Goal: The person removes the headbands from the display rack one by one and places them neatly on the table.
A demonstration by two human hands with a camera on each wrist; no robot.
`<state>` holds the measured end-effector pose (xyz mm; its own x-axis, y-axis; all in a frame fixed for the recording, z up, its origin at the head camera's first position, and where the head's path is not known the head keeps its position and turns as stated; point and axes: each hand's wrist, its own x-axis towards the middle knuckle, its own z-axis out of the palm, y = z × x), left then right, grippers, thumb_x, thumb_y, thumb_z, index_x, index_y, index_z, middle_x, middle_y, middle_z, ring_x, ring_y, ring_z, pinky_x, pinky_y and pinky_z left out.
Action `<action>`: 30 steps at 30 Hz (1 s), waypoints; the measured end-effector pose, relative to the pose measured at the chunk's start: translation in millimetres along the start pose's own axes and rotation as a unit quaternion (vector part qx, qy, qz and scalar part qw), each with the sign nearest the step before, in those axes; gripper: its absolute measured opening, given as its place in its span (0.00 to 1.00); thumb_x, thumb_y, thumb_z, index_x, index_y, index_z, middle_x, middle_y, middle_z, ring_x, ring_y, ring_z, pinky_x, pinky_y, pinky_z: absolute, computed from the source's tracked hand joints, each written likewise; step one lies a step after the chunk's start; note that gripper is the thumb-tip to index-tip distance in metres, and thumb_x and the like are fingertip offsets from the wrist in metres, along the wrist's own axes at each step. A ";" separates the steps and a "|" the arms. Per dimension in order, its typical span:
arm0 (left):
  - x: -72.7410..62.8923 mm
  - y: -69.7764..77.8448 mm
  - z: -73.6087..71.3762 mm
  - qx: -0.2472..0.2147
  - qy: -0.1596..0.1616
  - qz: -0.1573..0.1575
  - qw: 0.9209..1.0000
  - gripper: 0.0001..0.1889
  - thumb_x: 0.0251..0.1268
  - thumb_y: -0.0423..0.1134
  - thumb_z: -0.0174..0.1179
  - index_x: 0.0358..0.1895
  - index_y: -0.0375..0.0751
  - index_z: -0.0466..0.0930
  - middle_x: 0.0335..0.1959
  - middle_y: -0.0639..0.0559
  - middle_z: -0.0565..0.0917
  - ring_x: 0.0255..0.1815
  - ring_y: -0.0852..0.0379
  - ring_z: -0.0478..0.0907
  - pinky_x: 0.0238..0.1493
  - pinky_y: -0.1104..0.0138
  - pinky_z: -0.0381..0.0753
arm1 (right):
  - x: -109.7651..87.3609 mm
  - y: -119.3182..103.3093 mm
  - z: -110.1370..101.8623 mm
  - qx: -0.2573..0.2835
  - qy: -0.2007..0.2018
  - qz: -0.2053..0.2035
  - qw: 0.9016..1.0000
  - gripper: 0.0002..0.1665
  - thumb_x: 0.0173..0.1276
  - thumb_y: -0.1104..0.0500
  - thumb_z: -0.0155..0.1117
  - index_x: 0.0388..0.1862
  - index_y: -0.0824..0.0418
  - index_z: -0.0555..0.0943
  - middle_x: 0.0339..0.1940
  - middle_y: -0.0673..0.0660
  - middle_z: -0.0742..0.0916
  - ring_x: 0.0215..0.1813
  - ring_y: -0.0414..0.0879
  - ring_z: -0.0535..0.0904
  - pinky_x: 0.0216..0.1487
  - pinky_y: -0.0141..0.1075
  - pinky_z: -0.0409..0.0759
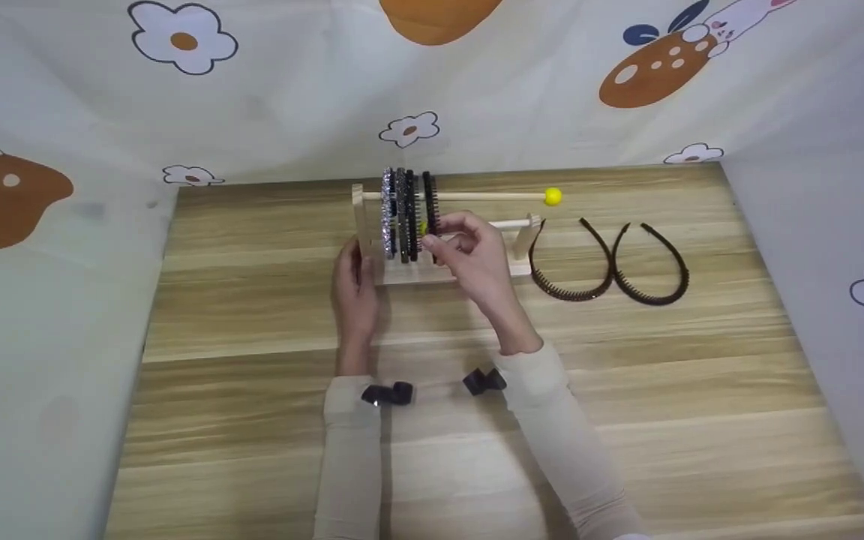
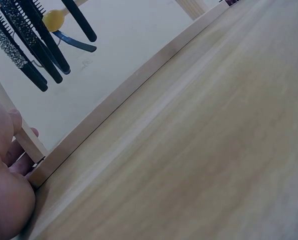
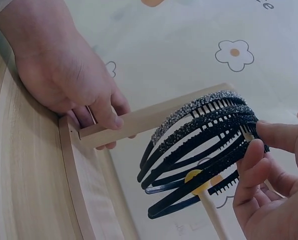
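Observation:
My left hand [image 1: 355,289] grips the left post [image 3: 154,116] of a wooden stand [image 1: 409,277] near its base, fingers wrapped around it. On the stand's upper rod [image 1: 484,196] hang several headbands. The leftmost is a silver glittery headband [image 1: 387,225]; beside it are dark ones, one of them with sparkles. Slightly apart to their right hangs a black toothed headband [image 1: 428,191]. My right hand [image 1: 481,259] pinches this black headband between thumb and fingers. In the left wrist view the headbands' lower ends [image 2: 36,82] dangle above the base.
A yellow ball [image 1: 553,196] caps the upper rod's right end. A lower rod [image 1: 511,224] meets the shorter right post [image 1: 526,241]. Two dark headbands, one toothed brown [image 1: 574,295] and one black [image 1: 655,301], lie right of the stand. Patterned fabric [image 1: 289,112] rises behind the table.

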<state>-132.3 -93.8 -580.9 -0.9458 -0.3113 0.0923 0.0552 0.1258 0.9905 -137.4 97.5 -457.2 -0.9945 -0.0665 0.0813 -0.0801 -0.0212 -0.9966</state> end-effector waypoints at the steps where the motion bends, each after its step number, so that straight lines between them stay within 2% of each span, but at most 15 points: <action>1: -0.2 -0.3 -0.1 0.000 -0.001 -0.002 1.000 0.24 0.90 0.32 0.51 0.82 0.35 0.70 0.79 0.35 0.76 0.80 0.39 0.74 0.84 0.52 0.72 | -0.2 -0.1 -0.4 -0.001 -0.001 -0.001 1.000 0.11 0.71 0.71 0.77 0.50 0.67 0.87 0.46 0.59 0.92 0.29 0.40 0.83 0.25 0.26 0.76; 7: -0.8 -0.1 0.0 -0.007 -0.003 0.003 1.000 0.24 0.91 0.35 0.51 0.82 0.37 0.70 0.78 0.36 0.77 0.79 0.41 0.75 0.84 0.53 0.73 | -1.6 -1.8 -4.2 0.000 0.009 -0.005 1.000 0.10 0.72 0.71 0.75 0.49 0.67 0.87 0.42 0.57 0.91 0.32 0.53 0.84 0.26 0.27 0.78; 10: -0.8 1.5 0.1 -0.016 -0.004 0.007 1.000 0.24 0.91 0.35 0.52 0.82 0.36 0.70 0.78 0.35 0.77 0.79 0.40 0.75 0.84 0.53 0.72 | -1.5 -3.6 -6.3 0.001 0.017 -0.010 1.000 0.09 0.72 0.72 0.74 0.49 0.67 0.86 0.40 0.57 0.91 0.32 0.51 0.84 0.27 0.27 0.78; 14: -1.1 2.8 -0.2 -0.013 -0.004 0.002 1.000 0.24 0.90 0.34 0.51 0.82 0.37 0.70 0.78 0.36 0.77 0.79 0.40 0.75 0.83 0.52 0.73 | -2.3 -5.3 -9.4 0.002 0.028 -0.009 1.000 0.08 0.74 0.71 0.72 0.49 0.66 0.85 0.39 0.56 0.91 0.32 0.43 0.84 0.26 0.27 0.77; 19: -1.5 3.2 -0.2 -0.002 -0.004 0.002 1.000 0.24 0.90 0.34 0.51 0.82 0.37 0.70 0.77 0.36 0.77 0.77 0.40 0.76 0.82 0.51 0.75 | -4.7 -7.3 -14.4 0.011 0.043 -0.014 0.999 0.08 0.74 0.71 0.71 0.48 0.65 0.84 0.38 0.56 0.90 0.35 0.46 0.84 0.27 0.27 0.78; 26: -1.2 3.6 -0.4 -0.015 -0.006 -0.002 1.000 0.24 0.90 0.34 0.51 0.82 0.37 0.70 0.75 0.36 0.79 0.75 0.42 0.78 0.80 0.51 0.77 | -6.9 -10.5 -20.8 0.020 0.054 -0.029 0.998 0.08 0.74 0.73 0.71 0.48 0.66 0.84 0.38 0.55 0.89 0.36 0.53 0.85 0.29 0.28 0.80; 30: -1.2 2.6 -0.8 -0.014 -0.006 -0.008 1.000 0.24 0.91 0.35 0.51 0.82 0.38 0.70 0.76 0.38 0.79 0.76 0.43 0.77 0.81 0.53 0.76 | -8.8 -12.2 -24.2 0.021 0.059 -0.035 0.997 0.08 0.74 0.73 0.71 0.48 0.67 0.84 0.37 0.53 0.89 0.35 0.50 0.85 0.31 0.28 0.82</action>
<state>-130.8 -93.8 -578.4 -0.9503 -0.3017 0.0762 0.0494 0.0954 0.9942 -129.3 122.5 -446.2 -0.9878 0.0546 0.1456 -0.1490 -0.0634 -0.9868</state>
